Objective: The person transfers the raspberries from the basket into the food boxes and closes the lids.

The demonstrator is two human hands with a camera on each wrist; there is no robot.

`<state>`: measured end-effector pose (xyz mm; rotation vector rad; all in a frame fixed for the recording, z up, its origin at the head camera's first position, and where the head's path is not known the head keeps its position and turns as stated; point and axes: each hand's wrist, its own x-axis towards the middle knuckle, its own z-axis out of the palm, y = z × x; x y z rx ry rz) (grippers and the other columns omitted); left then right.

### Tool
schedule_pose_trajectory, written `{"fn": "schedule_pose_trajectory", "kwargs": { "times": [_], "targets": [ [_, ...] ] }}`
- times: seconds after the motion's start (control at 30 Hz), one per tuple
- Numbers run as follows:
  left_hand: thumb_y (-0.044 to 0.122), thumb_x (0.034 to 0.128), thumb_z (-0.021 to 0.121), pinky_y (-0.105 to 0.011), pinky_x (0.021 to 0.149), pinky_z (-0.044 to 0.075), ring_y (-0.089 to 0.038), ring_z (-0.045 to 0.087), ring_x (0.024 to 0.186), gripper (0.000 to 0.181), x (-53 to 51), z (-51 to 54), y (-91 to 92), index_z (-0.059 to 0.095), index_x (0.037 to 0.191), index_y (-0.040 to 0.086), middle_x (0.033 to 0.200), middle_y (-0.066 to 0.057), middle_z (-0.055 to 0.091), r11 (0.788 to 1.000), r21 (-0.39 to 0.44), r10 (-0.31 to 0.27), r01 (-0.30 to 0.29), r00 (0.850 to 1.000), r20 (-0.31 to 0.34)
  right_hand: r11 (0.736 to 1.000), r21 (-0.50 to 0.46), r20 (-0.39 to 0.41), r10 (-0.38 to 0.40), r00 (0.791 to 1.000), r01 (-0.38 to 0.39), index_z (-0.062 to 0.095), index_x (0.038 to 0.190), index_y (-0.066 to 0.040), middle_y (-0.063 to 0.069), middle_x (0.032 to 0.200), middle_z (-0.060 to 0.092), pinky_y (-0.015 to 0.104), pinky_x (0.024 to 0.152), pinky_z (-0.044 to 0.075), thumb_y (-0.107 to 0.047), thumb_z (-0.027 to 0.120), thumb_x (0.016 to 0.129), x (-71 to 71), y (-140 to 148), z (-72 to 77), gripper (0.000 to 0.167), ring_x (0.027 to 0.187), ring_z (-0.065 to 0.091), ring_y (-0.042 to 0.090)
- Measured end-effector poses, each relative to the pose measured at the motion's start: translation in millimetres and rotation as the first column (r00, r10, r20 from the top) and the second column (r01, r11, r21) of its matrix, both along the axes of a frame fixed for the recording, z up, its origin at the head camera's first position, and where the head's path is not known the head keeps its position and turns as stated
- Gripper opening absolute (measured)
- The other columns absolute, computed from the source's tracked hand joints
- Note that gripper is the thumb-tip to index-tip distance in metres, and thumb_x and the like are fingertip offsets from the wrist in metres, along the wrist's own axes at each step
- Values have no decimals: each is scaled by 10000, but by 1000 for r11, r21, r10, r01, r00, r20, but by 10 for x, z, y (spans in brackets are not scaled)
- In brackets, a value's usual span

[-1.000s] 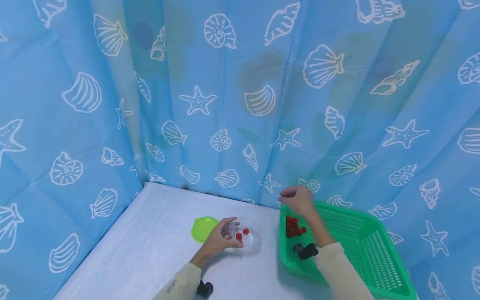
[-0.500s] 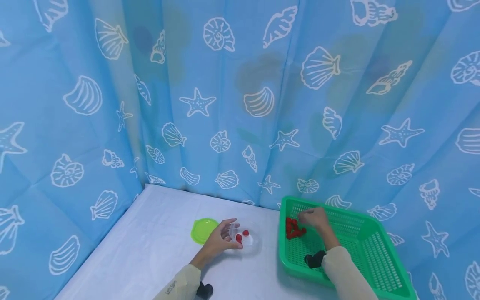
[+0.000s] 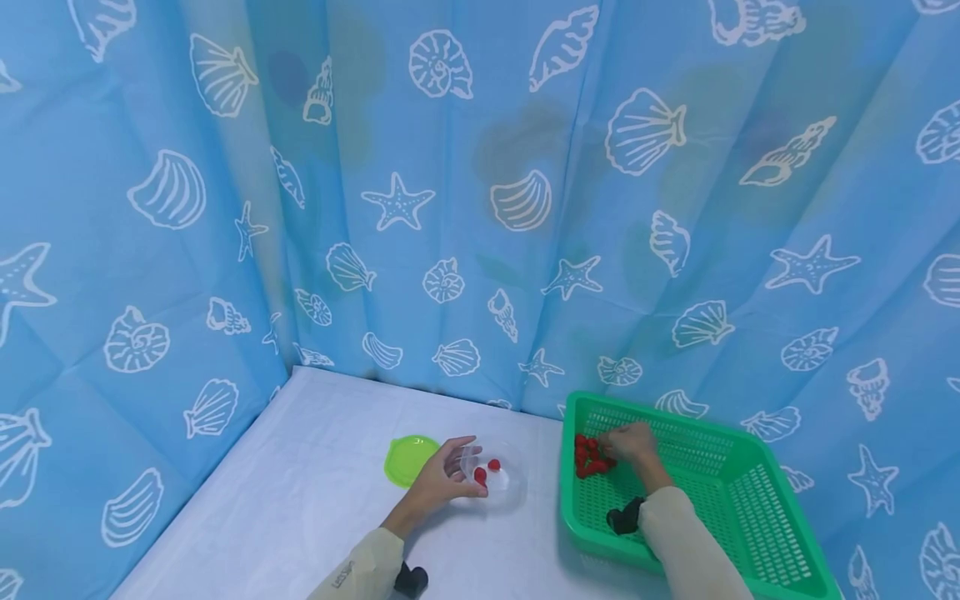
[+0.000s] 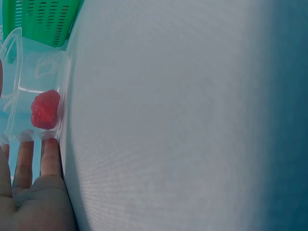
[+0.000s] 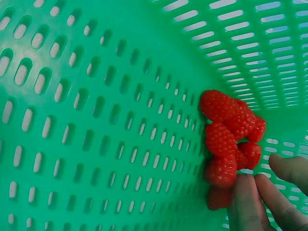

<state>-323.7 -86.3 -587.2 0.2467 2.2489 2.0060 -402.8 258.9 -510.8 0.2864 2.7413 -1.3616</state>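
My left hand (image 3: 435, 483) holds a clear plastic tub (image 3: 514, 493) on the table, thumb and fingers spread round its side. Inside are two red raspberries (image 3: 481, 476); the left wrist view shows one raspberry (image 4: 46, 109) through the wall. My right hand (image 3: 633, 442) reaches down into a green plastic basket (image 3: 567, 500). There, in the right wrist view, its fingertips (image 5: 246, 185) touch the edge of a heap of raspberries (image 5: 222, 139) against the basket wall. The thumb stands apart from the fingers, and no berry shows between them.
A lime-green lid (image 3: 407, 461) lies on the white tabletop (image 3: 300, 483), left of the tub. Behind and to the left hangs a blue curtain (image 3: 450, 208) with white shell prints. The basket's raised, slotted walls surround the right hand.
My right hand has come down from above the basket's back left rim to the raspberries inside. The left hand and tub have stayed in place.
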Motion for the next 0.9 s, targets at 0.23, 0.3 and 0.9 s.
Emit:
{"fn": "schedule_pose_trajectory", "kwargs": {
  "times": [0.23,0.3,0.9],
  "targets": [
    [262,758,852,-478,1061,393,-326,427,1347,820,7,0,3,420,1452,207,1389,-8,540,1000,4,-8,8,1000,-2,996,80,22,-49,999,47,691,713,27,99,638,675,372,603,555,-174,773,794,-48,-33,-52,232,590,655,212],
    [265,757,853,-474,1065,390,-317,427,1349,818,7,2,1,423,1450,214,1390,-1,540,1000,3,-8,8,1000,1,997,44,22,-64,998,63,697,760,52,120,657,690,366,633,564,-150,784,791,-61,-43,-66,222,595,681,206],
    [234,773,840,-478,1065,388,-318,430,1348,803,53,60,-2,419,1455,185,1395,-19,538,1000,18,-8,8,1000,-2,998,48,-11,-28,1000,28,741,842,71,137,707,709,353,623,564,-137,778,792,-17,-38,-2,218,651,695,229]
  ]
}}
